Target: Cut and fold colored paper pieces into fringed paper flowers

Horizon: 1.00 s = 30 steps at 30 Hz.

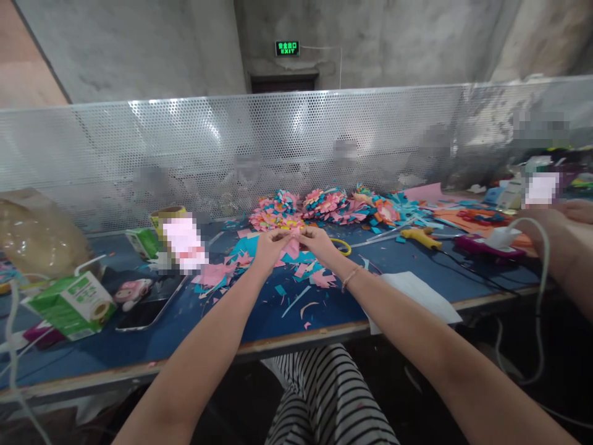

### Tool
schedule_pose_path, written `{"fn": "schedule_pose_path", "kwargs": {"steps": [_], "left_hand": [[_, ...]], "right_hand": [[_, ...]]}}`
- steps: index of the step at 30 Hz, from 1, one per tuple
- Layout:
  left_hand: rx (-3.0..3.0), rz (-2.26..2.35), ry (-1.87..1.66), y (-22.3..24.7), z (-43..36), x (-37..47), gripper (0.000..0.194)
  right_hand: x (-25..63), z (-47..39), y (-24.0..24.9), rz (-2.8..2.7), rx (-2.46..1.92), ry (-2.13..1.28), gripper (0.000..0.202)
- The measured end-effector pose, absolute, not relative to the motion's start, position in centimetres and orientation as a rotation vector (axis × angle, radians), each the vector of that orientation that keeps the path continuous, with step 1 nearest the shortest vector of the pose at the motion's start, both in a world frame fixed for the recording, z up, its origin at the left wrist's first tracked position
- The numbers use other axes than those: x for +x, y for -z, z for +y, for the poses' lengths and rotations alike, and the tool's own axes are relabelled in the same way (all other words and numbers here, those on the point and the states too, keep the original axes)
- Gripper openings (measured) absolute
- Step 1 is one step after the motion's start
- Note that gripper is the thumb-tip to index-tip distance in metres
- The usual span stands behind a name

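Between my two hands is a small pink paper piece, pinched over the middle of the blue table. My left hand grips it from the left, fingers closed. From the other side my right hand holds it with thumb and fingers pressed together. Right behind them lie paper flowers in pink, blue and orange. Pink and blue paper scraps are scattered around and below my hands. The exact shape of the held paper is partly covered by my fingers.
A yellow glue gun and a purple power strip lie to the right, near another person's arm. White paper overhangs the front edge. Leftward are a phone and a green-white carton. A perforated metal panel stands behind.
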<state>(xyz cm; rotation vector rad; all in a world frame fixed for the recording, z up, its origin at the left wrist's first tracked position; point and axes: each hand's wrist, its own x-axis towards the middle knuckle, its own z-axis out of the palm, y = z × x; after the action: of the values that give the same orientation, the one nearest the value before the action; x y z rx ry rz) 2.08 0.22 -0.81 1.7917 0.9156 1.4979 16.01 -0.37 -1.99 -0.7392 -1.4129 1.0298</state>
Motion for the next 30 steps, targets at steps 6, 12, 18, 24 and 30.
{"fn": "schedule_pose_path", "kwargs": {"steps": [6, 12, 18, 24, 30], "left_hand": [[1.792, 0.947, -1.478, 0.5, 0.0, 2.3, 0.013], [1.888, 1.008, -1.472, 0.1, -0.5, 2.2, 0.009], [1.972, 0.991, -1.455, 0.0, -0.5, 2.1, 0.012], [1.868, 0.999, -1.511, 0.4, -0.1, 2.1, 0.015], [1.599, 0.97, -1.582, 1.1, 0.5, 2.4, 0.015]], "right_hand": [[16.4, 0.0, 2.2, -1.581, -0.805, -0.87, 0.036], [16.3, 0.7, 2.8, -1.704, -0.836, -0.781, 0.036], [16.3, 0.4, 2.7, -1.723, -0.817, -0.764, 0.033], [16.2, 0.2, 2.7, -1.772, -0.823, -0.754, 0.033], [16.2, -0.3, 2.2, -1.825, -0.875, -0.685, 0.036]]}}
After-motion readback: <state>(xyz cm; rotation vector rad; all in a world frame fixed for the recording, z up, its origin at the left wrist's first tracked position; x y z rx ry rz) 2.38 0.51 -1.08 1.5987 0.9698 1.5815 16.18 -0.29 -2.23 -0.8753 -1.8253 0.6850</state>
